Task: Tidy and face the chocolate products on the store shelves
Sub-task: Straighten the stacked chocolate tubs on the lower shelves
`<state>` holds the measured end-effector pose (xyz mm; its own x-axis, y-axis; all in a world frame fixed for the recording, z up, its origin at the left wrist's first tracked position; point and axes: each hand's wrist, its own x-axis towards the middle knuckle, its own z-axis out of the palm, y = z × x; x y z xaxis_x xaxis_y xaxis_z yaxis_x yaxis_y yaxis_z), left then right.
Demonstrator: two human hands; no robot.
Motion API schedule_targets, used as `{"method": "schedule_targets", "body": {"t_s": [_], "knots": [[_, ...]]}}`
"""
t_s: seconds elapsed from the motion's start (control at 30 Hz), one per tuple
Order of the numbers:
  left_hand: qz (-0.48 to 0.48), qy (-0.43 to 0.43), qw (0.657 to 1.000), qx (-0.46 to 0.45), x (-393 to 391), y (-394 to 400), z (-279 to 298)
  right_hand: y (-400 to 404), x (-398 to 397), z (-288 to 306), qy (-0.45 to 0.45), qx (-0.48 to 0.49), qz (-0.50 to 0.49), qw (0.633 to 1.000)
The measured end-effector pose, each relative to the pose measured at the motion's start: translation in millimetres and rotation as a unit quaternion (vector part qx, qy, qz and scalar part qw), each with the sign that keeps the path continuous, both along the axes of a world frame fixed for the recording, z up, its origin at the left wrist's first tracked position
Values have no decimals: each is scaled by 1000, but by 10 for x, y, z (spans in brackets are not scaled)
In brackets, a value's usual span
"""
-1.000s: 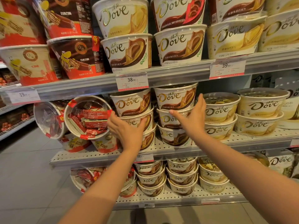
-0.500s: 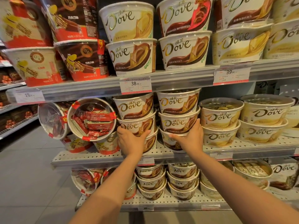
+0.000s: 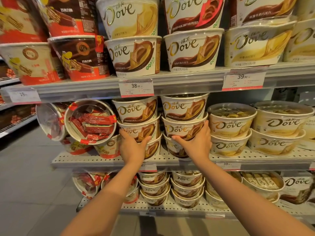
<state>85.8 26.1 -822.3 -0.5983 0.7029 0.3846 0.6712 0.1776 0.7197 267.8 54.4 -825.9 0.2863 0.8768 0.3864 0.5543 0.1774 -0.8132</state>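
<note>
Left hand (image 3: 132, 147) and right hand (image 3: 196, 143) each cup a tub stack (image 3: 139, 132) on the middle shelf (image 3: 105, 161), fingers spread around the lower tubs. Best to push evenly and low, keeping the logos forward so the upper tubs don't topple.

Perforated shelf (image 3: 109, 159) — stacked Dove tubs (image 3: 230, 147) on it.

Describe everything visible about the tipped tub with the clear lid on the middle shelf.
The tipped tub lies on its side on the middle shelf, its round clear lid facing out. The lid is sealed with red tape tabs; red-wrapped bars show inside. It leans on red-and-cream tubs below, beside another tipped tub. Neither hand touches it.
</note>
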Motion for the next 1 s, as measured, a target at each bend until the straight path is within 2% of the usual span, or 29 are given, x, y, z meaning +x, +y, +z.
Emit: {"method": "schedule_targets", "body": {"t_s": [0.17,0.4,0.73,0.9,1.0], "knots": [[-13,10,999,-32,-10,13,-5,19,-29,-94,27,36,5,999],[-12,21,1000,-1,-51,4,-19,5,-29,-135,43,57,13,997],[-16,10,999,29,-77,16,-78,24,-64,-239,19,57,13,998],[-17,-4,999,33,-64,-4,-43,-6,-145,-288,37,80,-11,996],[-55,-39,996,51,-130,-65,-45,-96,-238,-283,49,113,-60,991]]}}
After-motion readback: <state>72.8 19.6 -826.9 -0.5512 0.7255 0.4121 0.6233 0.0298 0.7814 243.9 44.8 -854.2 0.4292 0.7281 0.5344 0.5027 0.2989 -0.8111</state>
